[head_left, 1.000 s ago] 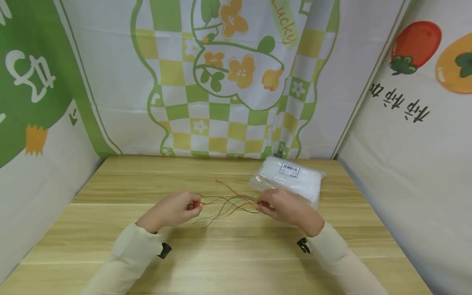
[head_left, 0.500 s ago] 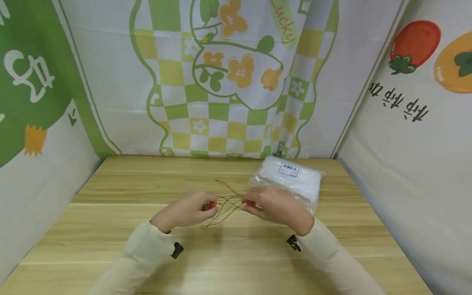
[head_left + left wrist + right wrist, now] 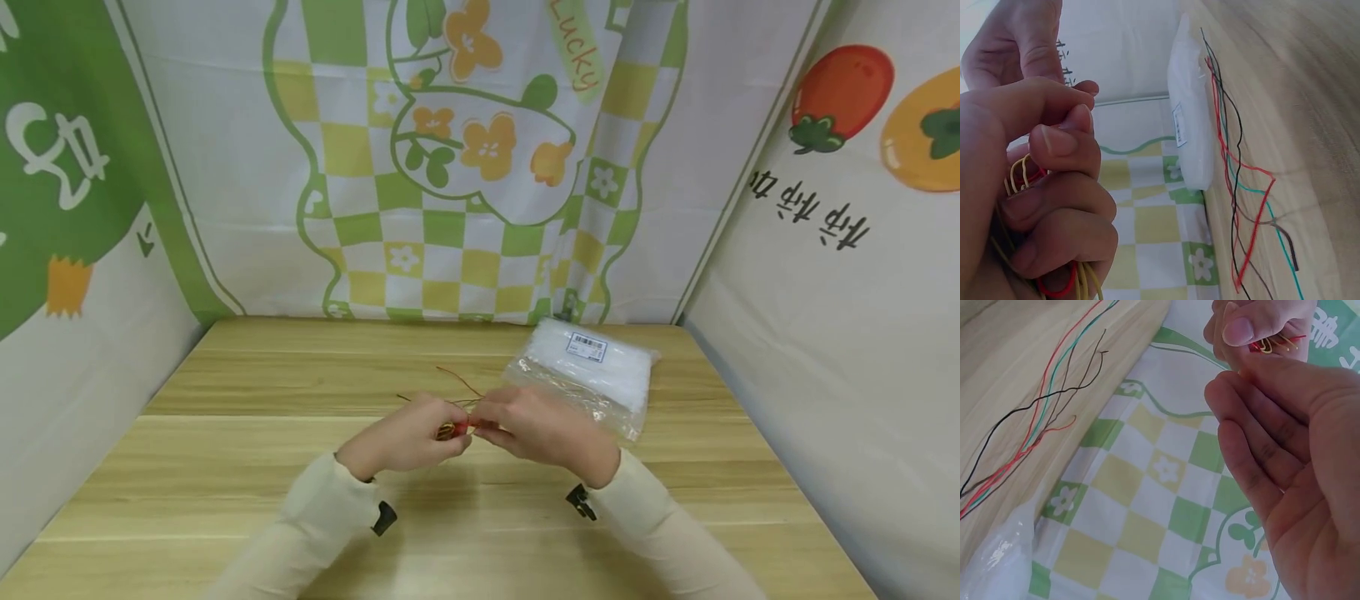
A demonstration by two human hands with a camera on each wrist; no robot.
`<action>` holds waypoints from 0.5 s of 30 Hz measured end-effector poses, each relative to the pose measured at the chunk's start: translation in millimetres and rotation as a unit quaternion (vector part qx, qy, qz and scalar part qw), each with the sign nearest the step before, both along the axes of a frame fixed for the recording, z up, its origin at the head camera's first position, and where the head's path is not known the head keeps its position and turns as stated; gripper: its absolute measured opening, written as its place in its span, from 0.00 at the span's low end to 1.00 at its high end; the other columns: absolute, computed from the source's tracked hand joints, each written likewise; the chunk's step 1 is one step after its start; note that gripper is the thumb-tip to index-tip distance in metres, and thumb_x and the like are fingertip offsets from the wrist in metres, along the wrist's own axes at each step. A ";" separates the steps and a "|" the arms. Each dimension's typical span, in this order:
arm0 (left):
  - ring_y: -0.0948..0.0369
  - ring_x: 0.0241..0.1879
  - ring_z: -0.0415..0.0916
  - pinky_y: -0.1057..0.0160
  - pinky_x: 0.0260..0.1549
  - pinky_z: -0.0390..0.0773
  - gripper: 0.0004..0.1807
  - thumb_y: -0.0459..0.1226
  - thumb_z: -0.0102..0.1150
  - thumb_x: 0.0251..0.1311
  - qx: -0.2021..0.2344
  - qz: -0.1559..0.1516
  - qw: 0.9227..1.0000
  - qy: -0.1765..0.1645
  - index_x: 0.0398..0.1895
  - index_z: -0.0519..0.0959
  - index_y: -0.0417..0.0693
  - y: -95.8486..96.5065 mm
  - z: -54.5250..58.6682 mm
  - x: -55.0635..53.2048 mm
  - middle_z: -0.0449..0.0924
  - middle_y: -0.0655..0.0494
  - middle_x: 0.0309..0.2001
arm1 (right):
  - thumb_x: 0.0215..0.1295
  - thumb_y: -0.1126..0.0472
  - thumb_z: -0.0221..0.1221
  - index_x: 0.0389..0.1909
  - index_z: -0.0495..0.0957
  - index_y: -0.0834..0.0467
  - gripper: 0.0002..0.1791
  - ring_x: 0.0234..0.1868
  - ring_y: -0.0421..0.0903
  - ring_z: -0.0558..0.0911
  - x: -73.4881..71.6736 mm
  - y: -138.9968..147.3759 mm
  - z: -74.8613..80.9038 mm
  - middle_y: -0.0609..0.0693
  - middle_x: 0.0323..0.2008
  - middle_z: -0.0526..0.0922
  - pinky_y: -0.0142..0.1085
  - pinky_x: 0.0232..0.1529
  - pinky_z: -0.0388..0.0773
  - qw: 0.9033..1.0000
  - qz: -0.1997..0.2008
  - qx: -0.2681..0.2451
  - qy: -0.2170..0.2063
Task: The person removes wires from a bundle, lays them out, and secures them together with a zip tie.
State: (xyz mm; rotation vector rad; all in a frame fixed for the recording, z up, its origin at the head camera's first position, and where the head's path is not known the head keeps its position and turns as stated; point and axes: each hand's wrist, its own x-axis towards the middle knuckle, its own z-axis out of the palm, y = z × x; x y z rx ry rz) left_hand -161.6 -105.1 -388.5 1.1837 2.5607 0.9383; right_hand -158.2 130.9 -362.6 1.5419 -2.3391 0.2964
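Note:
My left hand [image 3: 420,433] curls round a looped bundle of yellow and red string [image 3: 1079,284]. The right hand [image 3: 543,429] meets it fingertip to fingertip. Between the two hands a short bit of red string [image 3: 472,423] shows, with the right thumb and forefinger pinched at it. The other right fingers are loosely bent in the right wrist view. Loose thin strings lie on the table beyond the hands: a red string [image 3: 1254,240], a teal string [image 3: 1282,234] and a black string [image 3: 1022,407]. In the head view the hands hide most of them.
A clear plastic bag with a white pack [image 3: 600,358] and a barcode label lies at the back right of the wooden table [image 3: 285,367]. Printed cloth [image 3: 480,258] hangs behind the table and along both sides.
My left hand has moved right with the string bundle, and the right hand has moved left. The hands now meet over the loose strings, where a gap stood between them before.

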 end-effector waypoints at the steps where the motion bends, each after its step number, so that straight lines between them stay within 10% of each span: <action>1: 0.72 0.20 0.61 0.71 0.26 0.64 0.13 0.36 0.58 0.75 -0.001 0.001 1.000 -0.002 0.28 0.78 0.54 0.6 -0.9 0.4 0.66 0.67 0.21 | 0.71 0.63 0.68 0.46 0.88 0.55 0.06 0.37 0.38 0.86 0.0 0.0 -0.7 0.45 0.40 0.89 0.27 0.41 0.82 1.000 0.002 0.001 0.001; 15: 0.72 0.19 0.60 0.70 0.26 0.66 0.15 0.43 0.53 0.81 0.009 0.006 1.000 -0.014 0.31 0.79 0.51 -5.5 -8.4 0.0 0.69 0.66 0.22 | 0.68 0.67 0.67 0.35 0.85 0.54 0.05 0.31 0.34 0.80 -4.9 14.8 -8.7 0.43 0.32 0.85 0.23 0.35 0.77 0.999 -0.001 0.006 -0.046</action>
